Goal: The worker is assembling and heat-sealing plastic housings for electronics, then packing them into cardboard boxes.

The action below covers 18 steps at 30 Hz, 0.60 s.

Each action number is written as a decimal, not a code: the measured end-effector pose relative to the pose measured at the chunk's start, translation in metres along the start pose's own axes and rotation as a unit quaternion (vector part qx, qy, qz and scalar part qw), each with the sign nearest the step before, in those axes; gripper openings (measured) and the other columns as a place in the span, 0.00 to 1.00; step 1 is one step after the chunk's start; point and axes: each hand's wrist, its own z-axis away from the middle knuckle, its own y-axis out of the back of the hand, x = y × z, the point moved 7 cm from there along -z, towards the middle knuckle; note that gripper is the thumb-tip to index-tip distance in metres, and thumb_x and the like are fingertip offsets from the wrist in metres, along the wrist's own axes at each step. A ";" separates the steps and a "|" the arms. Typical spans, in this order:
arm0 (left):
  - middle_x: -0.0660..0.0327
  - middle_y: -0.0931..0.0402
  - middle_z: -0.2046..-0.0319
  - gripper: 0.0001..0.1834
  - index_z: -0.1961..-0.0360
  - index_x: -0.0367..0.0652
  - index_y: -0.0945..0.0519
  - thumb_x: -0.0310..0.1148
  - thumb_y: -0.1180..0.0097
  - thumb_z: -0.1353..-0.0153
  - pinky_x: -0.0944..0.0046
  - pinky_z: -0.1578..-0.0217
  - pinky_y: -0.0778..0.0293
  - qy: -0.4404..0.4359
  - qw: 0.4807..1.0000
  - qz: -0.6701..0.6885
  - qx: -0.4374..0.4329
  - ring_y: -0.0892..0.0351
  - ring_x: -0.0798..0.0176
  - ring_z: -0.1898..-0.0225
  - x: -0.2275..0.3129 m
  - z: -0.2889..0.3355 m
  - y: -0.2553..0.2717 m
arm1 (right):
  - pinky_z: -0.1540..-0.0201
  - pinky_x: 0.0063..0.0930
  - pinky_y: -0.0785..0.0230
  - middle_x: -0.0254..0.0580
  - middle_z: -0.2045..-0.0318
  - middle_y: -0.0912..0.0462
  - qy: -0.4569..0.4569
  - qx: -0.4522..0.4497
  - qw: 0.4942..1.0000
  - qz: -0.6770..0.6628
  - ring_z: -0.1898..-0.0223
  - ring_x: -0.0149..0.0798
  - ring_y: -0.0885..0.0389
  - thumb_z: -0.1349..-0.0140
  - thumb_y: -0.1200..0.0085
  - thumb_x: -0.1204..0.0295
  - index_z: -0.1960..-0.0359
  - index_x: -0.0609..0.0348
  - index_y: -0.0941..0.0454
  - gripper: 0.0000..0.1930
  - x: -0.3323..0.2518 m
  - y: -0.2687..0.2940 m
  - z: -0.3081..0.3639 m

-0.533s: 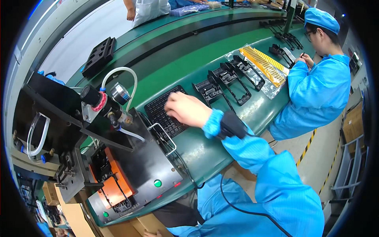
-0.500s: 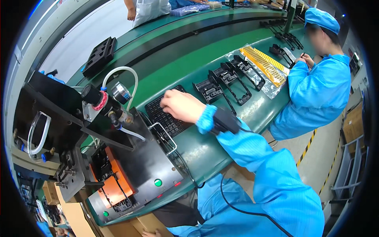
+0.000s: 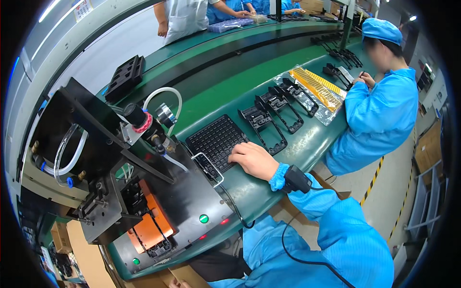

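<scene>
My right hand (image 3: 255,161) rests over the near right part of a black tray (image 3: 213,132) with many small compartments. Its fingers are bent together, the tips down at the tray; whatever they pinch, if anything, is hidden. Only a bit of my left hand (image 3: 179,283) shows at the lower edge, beside a cardboard box (image 3: 168,274), its fingers mostly cut off. Left of the tray stands a pneumatic press (image 3: 103,213) with an orange fixture (image 3: 154,223). A black frame part (image 3: 161,248) lies in that fixture.
Black bracket frames (image 3: 263,126) stand in a row right of the tray, beside yellow sheets (image 3: 314,89) on clear film. A co-worker (image 3: 379,103) in blue sits at the right. A metal handle (image 3: 211,168) and cable edge the press. A black foam-like tray (image 3: 126,77) lies across the bench.
My right hand has moved from the middle of the compartment tray toward its near right edge, uncovering most of it. My view has shifted slightly. The press and frames stay in place.
</scene>
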 end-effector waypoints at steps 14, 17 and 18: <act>0.49 0.25 0.49 0.17 0.43 0.34 0.27 0.26 0.50 0.32 0.59 0.50 0.26 0.065 0.987 0.141 -0.034 0.23 0.54 0.50 0.004 0.006 -0.016 | 0.61 0.45 0.26 0.50 0.73 0.17 0.132 -0.279 0.949 -0.065 0.66 0.54 0.18 0.50 0.46 0.77 0.72 0.62 0.18 0.05 0.017 -0.032 -0.052; 0.49 0.24 0.49 0.17 0.43 0.34 0.27 0.25 0.50 0.32 0.59 0.49 0.26 0.064 0.988 0.134 -0.044 0.23 0.54 0.49 -0.001 0.009 -0.020 | 0.64 0.45 0.26 0.52 0.75 0.18 0.136 -0.265 0.945 -0.132 0.68 0.55 0.18 0.51 0.47 0.78 0.75 0.62 0.19 0.05 0.017 -0.025 -0.055; 0.49 0.24 0.49 0.17 0.43 0.34 0.27 0.25 0.50 0.32 0.59 0.49 0.26 0.063 0.988 0.132 -0.047 0.23 0.54 0.49 0.002 0.009 -0.019 | 0.63 0.44 0.26 0.51 0.73 0.18 0.154 -0.256 0.949 -0.096 0.66 0.53 0.18 0.51 0.46 0.77 0.73 0.63 0.20 0.04 0.018 -0.029 -0.053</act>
